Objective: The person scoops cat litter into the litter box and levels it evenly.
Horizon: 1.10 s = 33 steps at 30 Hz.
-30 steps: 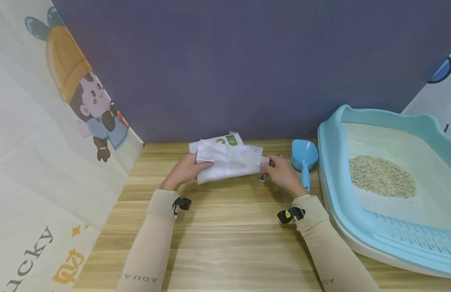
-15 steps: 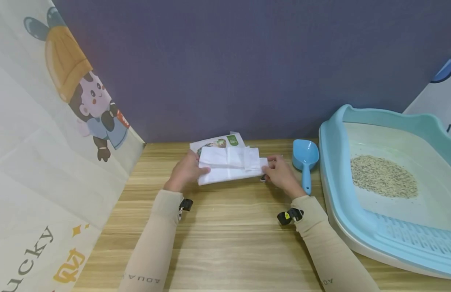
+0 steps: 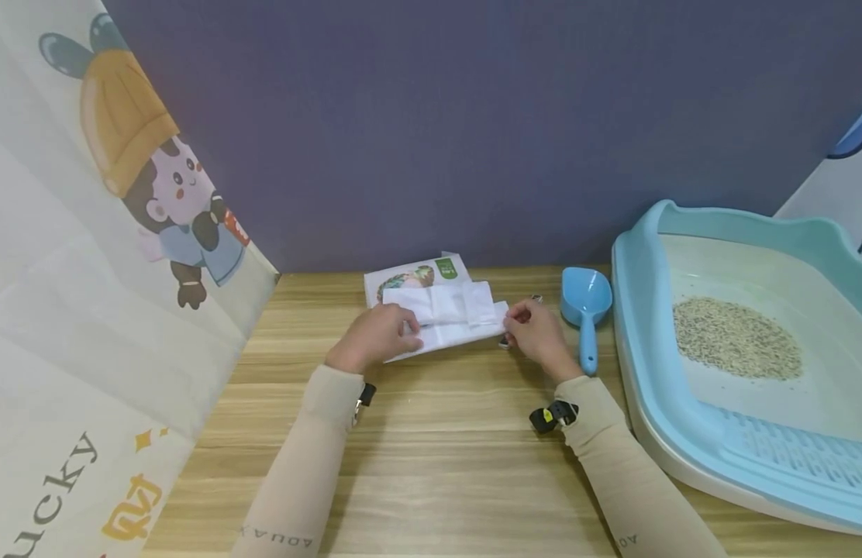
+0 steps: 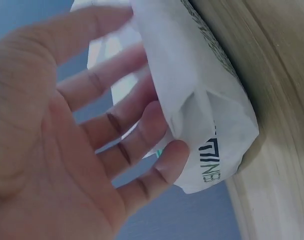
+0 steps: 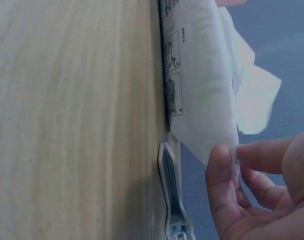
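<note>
A white printed bag [image 3: 441, 335] lies on the wooden table with its plain top folded over. My right hand [image 3: 540, 335] pinches the fold's right end between thumb and fingers; the right wrist view shows this corner of the bag [image 5: 202, 95] up close. At the fold's left part is my left hand [image 3: 377, 335]. In the left wrist view the left hand [image 4: 57, 130] has its fingers spread and slightly bent, fingertips touching the bag [image 4: 207, 120]. A pale clip [image 5: 171, 185] with a metal part lies beside the right hand, mostly hidden by it in the head view.
A blue scoop [image 3: 586, 298] lies right of the right hand. Beyond it stands a blue and white litter box [image 3: 654, 341] with a heap of litter [image 3: 738, 339] inside. A dark blue wall [image 3: 473, 139] borders the table's back, and a printed white sheet [image 3: 110, 310] covers the left.
The bag's loose top has gone from crumpled to folded flatter. My left hand has moved right, from the bag's left edge onto the fold. The right hand keeps to the right end.
</note>
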Available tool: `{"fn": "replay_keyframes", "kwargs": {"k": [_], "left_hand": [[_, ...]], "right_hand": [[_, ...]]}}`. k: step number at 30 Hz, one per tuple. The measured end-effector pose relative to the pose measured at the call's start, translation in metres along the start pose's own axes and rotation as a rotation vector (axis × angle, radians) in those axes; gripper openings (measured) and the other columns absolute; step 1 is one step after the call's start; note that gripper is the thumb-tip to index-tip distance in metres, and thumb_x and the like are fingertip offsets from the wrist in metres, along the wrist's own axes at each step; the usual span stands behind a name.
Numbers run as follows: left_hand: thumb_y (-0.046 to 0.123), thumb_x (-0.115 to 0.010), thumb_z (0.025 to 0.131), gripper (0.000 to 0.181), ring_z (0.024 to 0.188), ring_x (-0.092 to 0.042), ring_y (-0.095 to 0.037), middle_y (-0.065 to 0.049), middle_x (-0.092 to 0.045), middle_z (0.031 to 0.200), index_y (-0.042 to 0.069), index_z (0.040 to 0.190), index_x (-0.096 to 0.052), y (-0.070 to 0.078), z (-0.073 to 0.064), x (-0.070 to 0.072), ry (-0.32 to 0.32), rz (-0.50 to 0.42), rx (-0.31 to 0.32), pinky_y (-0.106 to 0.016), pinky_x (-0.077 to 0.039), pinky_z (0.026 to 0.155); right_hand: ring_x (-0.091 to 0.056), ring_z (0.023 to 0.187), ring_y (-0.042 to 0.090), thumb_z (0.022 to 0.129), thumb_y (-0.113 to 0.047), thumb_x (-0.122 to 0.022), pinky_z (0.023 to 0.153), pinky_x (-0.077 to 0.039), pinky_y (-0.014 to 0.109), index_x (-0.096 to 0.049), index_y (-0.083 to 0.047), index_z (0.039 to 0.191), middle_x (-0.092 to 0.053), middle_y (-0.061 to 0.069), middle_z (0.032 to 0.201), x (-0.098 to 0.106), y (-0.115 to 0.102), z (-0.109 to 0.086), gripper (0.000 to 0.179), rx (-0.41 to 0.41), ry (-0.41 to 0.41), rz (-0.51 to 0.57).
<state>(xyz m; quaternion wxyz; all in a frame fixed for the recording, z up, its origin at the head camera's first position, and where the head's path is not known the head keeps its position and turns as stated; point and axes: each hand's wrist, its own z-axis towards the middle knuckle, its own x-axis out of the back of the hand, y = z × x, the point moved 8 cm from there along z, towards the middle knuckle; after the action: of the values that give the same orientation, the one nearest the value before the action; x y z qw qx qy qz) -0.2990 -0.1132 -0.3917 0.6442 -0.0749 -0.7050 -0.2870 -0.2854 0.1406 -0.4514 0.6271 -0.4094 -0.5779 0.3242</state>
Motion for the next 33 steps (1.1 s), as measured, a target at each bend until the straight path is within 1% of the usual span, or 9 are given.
{"fn": "replay_keyframes", "kwargs": {"k": [3, 7, 10, 13, 18, 22, 26, 28, 33], "left_hand": [[0.036, -0.089, 0.075, 0.04, 0.083, -0.058, -0.017, -0.002, -0.064, 0.09, 0.018, 0.107, -0.071, 0.003, -0.001, -0.005, -0.041, 0.045, -0.023, -0.036, -0.049, 0.076], [0.029, -0.093, 0.069, 0.041, 0.088, -0.057, -0.02, -0.002, -0.062, 0.092, 0.02, 0.101, -0.069, 0.004, 0.0, -0.009, -0.04, 0.118, -0.03, -0.039, -0.049, 0.082], [0.019, -0.087, 0.072, 0.027, 0.085, -0.059, -0.019, 0.0, -0.064, 0.088, 0.02, 0.094, -0.071, 0.006, 0.001, -0.007, -0.007, 0.127, -0.033, -0.039, -0.05, 0.08], [0.014, -0.078, 0.073, 0.019, 0.081, -0.061, -0.018, 0.001, -0.068, 0.084, 0.019, 0.091, -0.074, 0.007, 0.001, -0.004, 0.028, 0.11, -0.053, -0.037, -0.051, 0.076], [0.011, -0.074, 0.077, 0.015, 0.079, -0.065, -0.018, 0.001, -0.073, 0.084, 0.018, 0.09, -0.076, 0.008, 0.002, -0.003, 0.06, 0.105, -0.094, -0.037, -0.053, 0.074], [0.01, -0.074, 0.081, 0.019, 0.078, -0.063, -0.017, 0.002, -0.072, 0.083, 0.019, 0.098, -0.076, 0.01, 0.003, -0.004, 0.059, 0.122, -0.115, -0.036, -0.051, 0.072], [0.01, -0.076, 0.084, 0.029, 0.075, -0.058, -0.014, 0.005, -0.065, 0.078, 0.025, 0.109, -0.075, 0.011, 0.004, -0.006, 0.057, 0.111, -0.134, -0.032, -0.047, 0.065], [0.01, -0.076, 0.086, 0.032, 0.074, -0.056, -0.012, 0.006, -0.062, 0.076, 0.027, 0.113, -0.076, 0.012, 0.004, -0.007, 0.057, 0.1, -0.137, -0.03, -0.045, 0.063], [0.01, -0.077, 0.086, 0.037, 0.074, -0.055, -0.011, 0.007, -0.06, 0.078, 0.03, 0.117, -0.074, 0.013, 0.004, -0.007, 0.062, 0.104, -0.142, -0.029, -0.044, 0.063]], "right_hand": [[-0.068, 0.076, 0.018, 0.1, -0.009, -0.058, 0.064, -0.054, 0.023, -0.064, 0.002, 0.113, -0.064, 0.015, 0.097, 0.0, -0.002, 0.0, 0.018, 0.007, -0.002, -0.002], [-0.069, 0.079, 0.021, 0.1, -0.008, -0.056, 0.065, -0.055, 0.024, -0.066, 0.002, 0.116, -0.065, 0.017, 0.101, 0.001, -0.002, 0.0, 0.021, 0.006, -0.007, -0.003], [-0.067, 0.081, 0.021, 0.1, -0.01, -0.055, 0.066, -0.052, 0.024, -0.068, 0.0, 0.117, -0.066, 0.017, 0.103, 0.004, -0.003, 0.0, 0.023, 0.016, 0.013, -0.036], [-0.065, 0.087, 0.025, 0.099, -0.013, -0.053, 0.068, -0.049, 0.027, -0.068, -0.001, 0.118, -0.067, 0.019, 0.108, 0.012, -0.005, -0.001, 0.027, 0.032, 0.068, -0.071], [-0.063, 0.1, 0.034, 0.1, -0.012, -0.049, 0.078, -0.048, 0.036, -0.065, 0.002, 0.121, -0.066, 0.023, 0.116, 0.026, -0.008, -0.002, 0.03, 0.04, 0.169, -0.106], [-0.062, 0.1, 0.035, 0.099, -0.01, -0.048, 0.082, -0.049, 0.042, -0.065, 0.003, 0.121, -0.066, 0.022, 0.114, 0.031, -0.008, -0.001, 0.031, 0.04, 0.188, -0.155], [-0.062, 0.104, 0.038, 0.097, -0.009, -0.046, 0.087, -0.05, 0.048, -0.063, 0.006, 0.123, -0.065, 0.025, 0.116, 0.03, -0.006, 0.0, 0.035, 0.053, 0.135, -0.267], [-0.06, 0.112, 0.041, 0.098, -0.009, -0.046, 0.092, -0.05, 0.052, -0.062, 0.007, 0.127, -0.063, 0.028, 0.122, 0.027, -0.005, 0.0, 0.037, 0.059, 0.088, -0.348], [-0.051, 0.123, 0.049, 0.101, -0.014, -0.044, 0.093, -0.049, 0.061, -0.055, 0.005, 0.138, -0.045, 0.037, 0.142, 0.017, 0.003, -0.003, 0.043, 0.02, -0.061, -0.506]]}}
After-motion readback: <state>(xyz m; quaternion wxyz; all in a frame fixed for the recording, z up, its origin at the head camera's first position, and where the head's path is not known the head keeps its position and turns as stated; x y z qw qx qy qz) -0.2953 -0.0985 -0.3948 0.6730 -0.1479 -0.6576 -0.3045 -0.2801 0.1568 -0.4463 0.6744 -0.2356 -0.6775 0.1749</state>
